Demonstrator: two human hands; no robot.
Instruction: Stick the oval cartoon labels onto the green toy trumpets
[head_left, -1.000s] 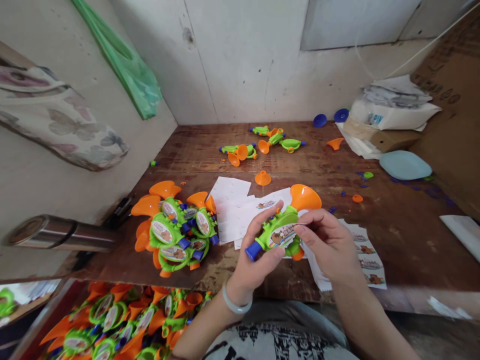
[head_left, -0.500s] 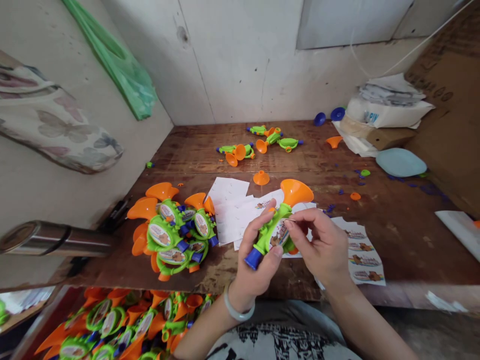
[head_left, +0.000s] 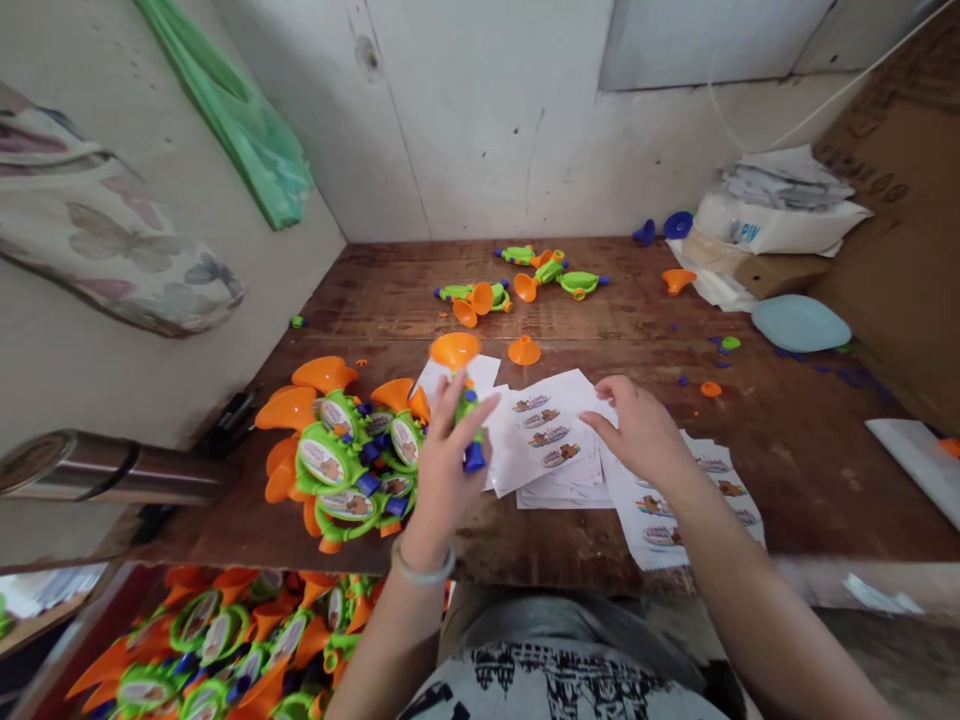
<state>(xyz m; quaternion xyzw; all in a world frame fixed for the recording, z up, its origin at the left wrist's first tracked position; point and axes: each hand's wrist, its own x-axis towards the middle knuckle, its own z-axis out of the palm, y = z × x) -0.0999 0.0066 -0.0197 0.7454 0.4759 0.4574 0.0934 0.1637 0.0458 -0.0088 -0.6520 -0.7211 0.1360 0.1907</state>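
My left hand (head_left: 444,455) is around a toy trumpet (head_left: 474,457) with an orange bell, green body and blue mouthpiece, beside the pile on the left. Its thumb and fingers partly cover the trumpet's body. My right hand (head_left: 649,430) holds nothing; thumb and fingers are apart over the right edge of a white sticker sheet (head_left: 514,460) printed with bear labels. Another sticker sheet (head_left: 637,545) lies beneath the right forearm. Left of my left hand, finished-looking toy trumpets (head_left: 322,462) with oval labels lie heaped on the table.
Below the table edge on the left, a bin holds many toy trumpets (head_left: 217,635). A steel flask (head_left: 112,468) stands at the left. Several unlabelled trumpets (head_left: 581,282) lie farther back. An orange bell (head_left: 524,350), a pale blue lid (head_left: 801,323) and stacked papers (head_left: 780,220) are also there.
The left hand has carried the toy trumpet leftward towards the pile. The right hand has come off the trumpet's label and opened, shifting slightly right over the sheets.
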